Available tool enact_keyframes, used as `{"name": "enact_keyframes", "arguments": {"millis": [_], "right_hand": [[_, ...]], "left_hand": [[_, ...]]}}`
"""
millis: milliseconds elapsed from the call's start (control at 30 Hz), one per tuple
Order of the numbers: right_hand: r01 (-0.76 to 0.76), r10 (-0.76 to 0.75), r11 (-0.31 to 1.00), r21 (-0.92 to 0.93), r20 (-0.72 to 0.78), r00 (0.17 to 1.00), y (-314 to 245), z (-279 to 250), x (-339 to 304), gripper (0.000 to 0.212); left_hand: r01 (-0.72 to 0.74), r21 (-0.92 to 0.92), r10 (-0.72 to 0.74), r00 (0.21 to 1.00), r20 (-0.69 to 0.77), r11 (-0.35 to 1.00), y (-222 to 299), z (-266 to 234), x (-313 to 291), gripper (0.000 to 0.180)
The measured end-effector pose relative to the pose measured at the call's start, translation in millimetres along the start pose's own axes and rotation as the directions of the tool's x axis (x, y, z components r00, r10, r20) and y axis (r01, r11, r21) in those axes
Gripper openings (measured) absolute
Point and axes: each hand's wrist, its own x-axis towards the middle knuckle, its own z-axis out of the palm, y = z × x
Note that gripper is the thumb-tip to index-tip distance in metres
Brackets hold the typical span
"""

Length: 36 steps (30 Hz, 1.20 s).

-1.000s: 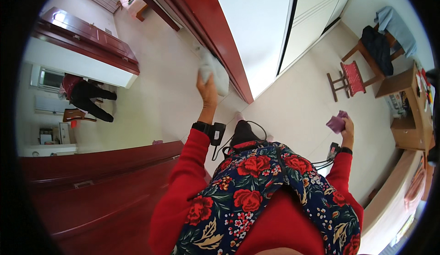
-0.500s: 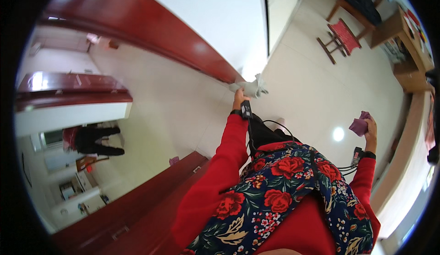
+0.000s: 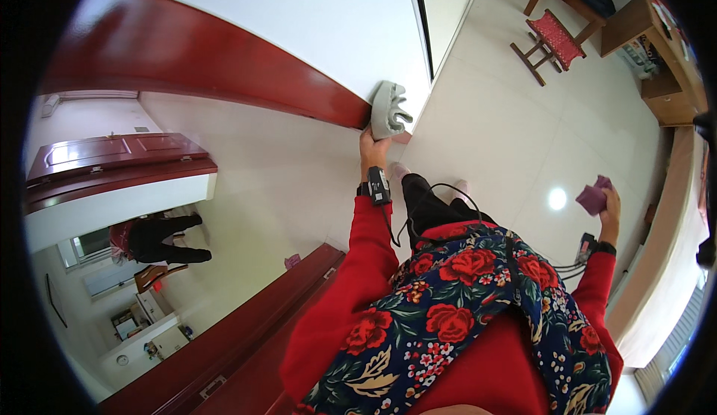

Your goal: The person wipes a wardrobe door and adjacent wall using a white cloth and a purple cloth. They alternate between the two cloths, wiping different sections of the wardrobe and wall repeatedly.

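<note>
My left hand (image 3: 373,148) is closed on a pale grey cloth (image 3: 388,110), bunched into folds. The cloth lies against the end of the glossy dark red door frame (image 3: 246,64), where it meets the white wall (image 3: 328,19). Out to the right, my right hand (image 3: 611,207) grips a folded purple cloth (image 3: 594,195) above the tiled floor, apart from any surface. Both wrists carry a black band with a small device, and cables run from them to my body.
A dark red door (image 3: 246,348) stands at lower left, with a small purple item (image 3: 292,261) on the floor beside it. Another person (image 3: 160,237) bends over in the room beyond. Far right are a red-topped folding stool (image 3: 556,39), a wooden chair (image 3: 571,1) and a desk (image 3: 626,23).
My left hand has moved up and slightly left, bringing the grey cloth upright against the frame's end. My right hand still holds the purple cloth, shifted very little.
</note>
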Motion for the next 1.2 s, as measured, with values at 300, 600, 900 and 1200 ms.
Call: {"name": "enact_keyframes", "arguments": {"millis": [300, 600, 900, 1200], "right_hand": [[0.149, -0.125, 0.98, -0.131, 0.178, 0.976, -53.2, 113.0, 4.2, 0.041], [0.021, -0.022, 1.0, 0.011, 0.125, 0.992, -20.9, 82.6, 17.5, 0.043], [-0.002, -0.029, 0.99, 0.144, 0.212, 0.977, 5.0, 59.5, 59.6, 0.041], [0.115, -0.142, 0.989, 0.097, 0.347, 0.927, -17.2, 124.4, 68.9, 0.041]], "left_hand": [[0.388, -0.917, -0.149, 0.905, 0.399, -0.097, 114.0, -42.1, 16.5, 0.034], [-0.277, -0.573, 0.115, 0.946, -0.304, 0.771, 256.4, -92.5, -62.1, 0.055], [-0.72, -0.358, 0.32, 0.62, -0.716, 0.594, 324.4, -155.1, -91.1, 0.053], [-0.841, 0.243, 0.692, 0.197, -0.695, 0.483, 460.2, -130.3, -57.8, 0.047]]}}
